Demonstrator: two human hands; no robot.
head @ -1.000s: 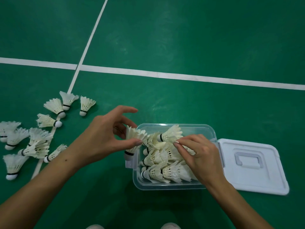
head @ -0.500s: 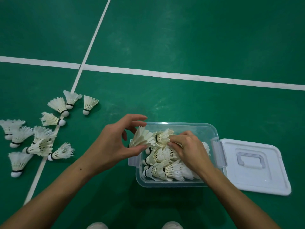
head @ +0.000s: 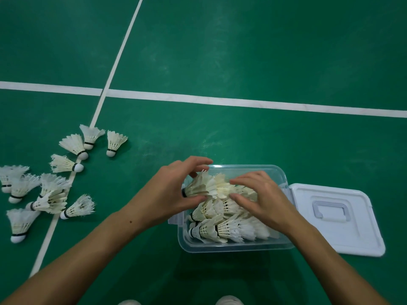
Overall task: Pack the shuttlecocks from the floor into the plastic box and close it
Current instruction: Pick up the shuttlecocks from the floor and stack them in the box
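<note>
The white feather shuttlecock (head: 198, 187) is over the clear plastic box (head: 237, 246), pinched by the left hand (head: 174, 194), so lay it down gently while the right hand's (head: 262, 200) spread fingers hold the pile flat.

Left hand (head: 169, 192) curled with thumb and fingers pinching, right hand (head: 262, 199) fingers bent, forearms converging
</note>
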